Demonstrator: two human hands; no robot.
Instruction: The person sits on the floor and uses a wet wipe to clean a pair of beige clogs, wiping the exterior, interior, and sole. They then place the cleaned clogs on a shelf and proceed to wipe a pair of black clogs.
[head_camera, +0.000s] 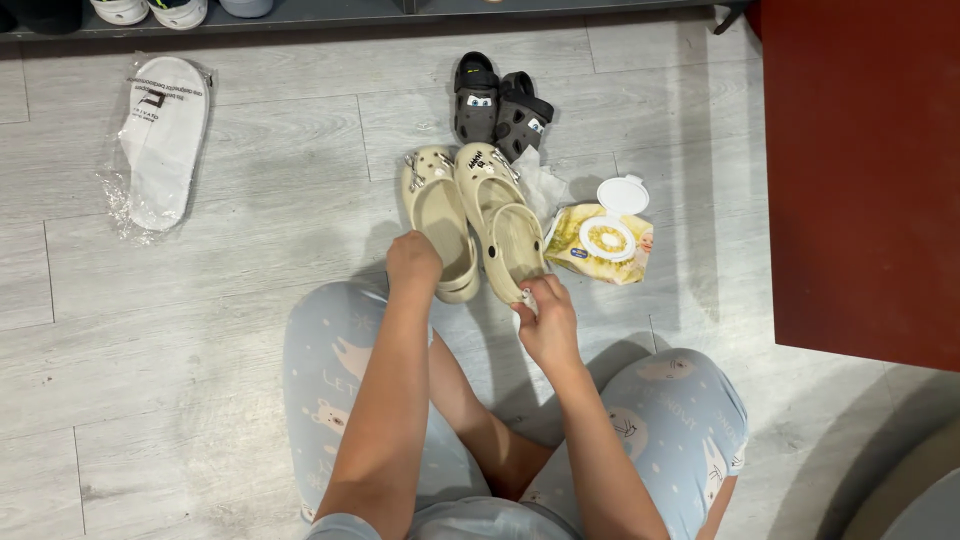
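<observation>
1. A grey wood-look plank floor (250, 330) is being knelt on by a person in pale blue patterned trousers (335, 380), seen from above.
2. A dark red cabinet (860, 170) is being shown at the right edge, standing on the floor.
3. A white slipper in a clear plastic bag (160, 140) is being left lying at the upper left, well apart from the hands.
4. A pair of cream clogs is being kept side by side in the middle of the floor. The left clog (437, 215) is being touched at its heel end by the left hand (412, 262), whose fingers are curled down over the rim; whether it is truly gripped cannot be told.
5. The right clog (503, 225) is being tilted slightly, and its heel end is being pinched by the closed fingers of the right hand (545, 318).
6. A pair of small black children's sandals (497, 103) is being kept just beyond the clogs' toes.
7. A yellow wet-wipe pack (600, 243), its round white lid flipped open, is being kept just right of the right clog.
8. A crumpled white wipe (545, 185) is being left between the clogs and the pack.
</observation>
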